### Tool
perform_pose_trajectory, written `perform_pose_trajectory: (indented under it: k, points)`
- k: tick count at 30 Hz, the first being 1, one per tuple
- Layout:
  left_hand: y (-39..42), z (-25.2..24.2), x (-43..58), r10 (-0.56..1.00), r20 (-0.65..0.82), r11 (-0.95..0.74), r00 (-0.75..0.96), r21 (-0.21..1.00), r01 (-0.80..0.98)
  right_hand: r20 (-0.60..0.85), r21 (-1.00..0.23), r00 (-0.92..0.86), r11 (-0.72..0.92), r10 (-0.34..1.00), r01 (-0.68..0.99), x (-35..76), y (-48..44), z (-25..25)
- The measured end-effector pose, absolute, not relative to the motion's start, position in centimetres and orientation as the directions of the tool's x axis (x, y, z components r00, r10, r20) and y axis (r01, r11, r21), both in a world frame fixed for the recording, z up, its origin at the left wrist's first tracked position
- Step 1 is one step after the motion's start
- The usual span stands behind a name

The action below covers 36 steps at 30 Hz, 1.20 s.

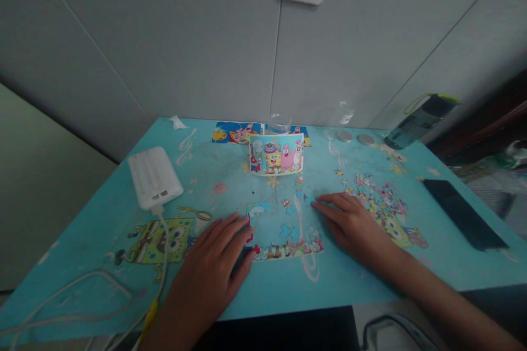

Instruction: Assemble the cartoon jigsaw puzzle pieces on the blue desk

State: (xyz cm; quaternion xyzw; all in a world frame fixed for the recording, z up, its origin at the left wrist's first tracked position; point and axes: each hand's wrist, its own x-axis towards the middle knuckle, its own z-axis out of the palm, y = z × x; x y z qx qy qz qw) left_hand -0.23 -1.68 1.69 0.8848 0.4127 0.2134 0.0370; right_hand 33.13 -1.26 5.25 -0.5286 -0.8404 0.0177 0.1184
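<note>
A partly joined jigsaw puzzle (288,250) lies on the table, its bottom row and left edge linked. My left hand (220,247) rests flat at the puzzle's left edge, fingers stretched out and covering part of it. To the right, my right hand (352,219) has its fingers extended, fingertips touching a blue puzzle piece (308,201). Several joined blue pieces (289,230) lie inside the frame of the puzzle. Beyond it stands a picture card (276,154) with cartoon figures. A pile of loose puzzle pieces (382,197) spreads past my right hand.
A white power bank (155,177) with a cable (165,252) lies left on the patterned table cover (230,175). A clear jar (279,124) stands behind the card, near two round lids (345,136). A bottle (420,120) and black phone (465,214) lie right.
</note>
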Motion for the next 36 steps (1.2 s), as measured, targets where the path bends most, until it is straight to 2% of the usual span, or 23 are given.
perform_pose_trajectory:
  k: [9,14,23,32,36]
  points:
    - [-1.7,1.8,-0.2,0.737,0.351,-0.664,0.577,0.216,0.716,0.189,-0.224,-0.411,0.447,0.892,0.866,28.6,1.9,6.0]
    - [-1.7,1.8,-0.2,0.740,0.345,-0.662,0.578,0.217,0.718,0.126,-0.264,-0.366,0.387,0.922,0.883,27.0,4.0,5.5]
    - [-1.7,1.5,-0.3,0.737,0.355,-0.663,0.576,0.214,0.717,-0.015,-0.419,-0.366,0.327,0.930,0.847,27.1,5.1,5.2]
    - [-1.8,1.6,-0.2,0.743,0.343,-0.657,0.575,0.206,0.726,0.021,-0.472,-0.397,0.359,0.918,0.805,27.0,4.8,5.2]
    - [-1.7,1.5,-0.3,0.738,0.359,-0.661,0.571,0.217,0.718,0.065,-0.560,-0.346,0.321,0.936,0.764,28.6,4.3,6.4]
